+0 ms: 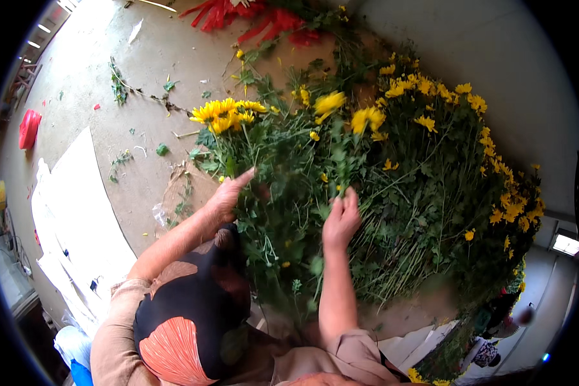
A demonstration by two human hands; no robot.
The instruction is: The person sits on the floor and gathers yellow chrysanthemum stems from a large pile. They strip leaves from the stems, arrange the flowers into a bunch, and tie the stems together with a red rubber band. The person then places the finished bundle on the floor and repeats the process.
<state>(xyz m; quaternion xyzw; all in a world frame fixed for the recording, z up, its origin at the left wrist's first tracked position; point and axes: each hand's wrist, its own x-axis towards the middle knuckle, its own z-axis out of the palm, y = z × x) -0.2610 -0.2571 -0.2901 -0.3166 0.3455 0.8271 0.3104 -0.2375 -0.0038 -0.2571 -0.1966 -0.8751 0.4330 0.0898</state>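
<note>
My left hand (226,199) is closed around the stems of a small bunch of yellow chrysanthemums (227,116), with its index finger stretched along them. The blooms fan out above that hand, roughly level with each other. In my right hand (340,221), thumb and fingers pinch a leafy chrysanthemum stem (338,161). Motion blurs the yellow flower heads (368,119) above it, and I cannot tell which of them belong to this stem. Beneath and between both hands spreads a thick heap of cut green stems and leaves (289,193).
A large pile of yellow chrysanthemums (429,193) lies along the right by the wall. White sheets (84,193) and a red round object (29,129) are on the floor at left. Red strips (280,24) lie at the top. Plant scraps (162,149) litter the concrete floor (140,87).
</note>
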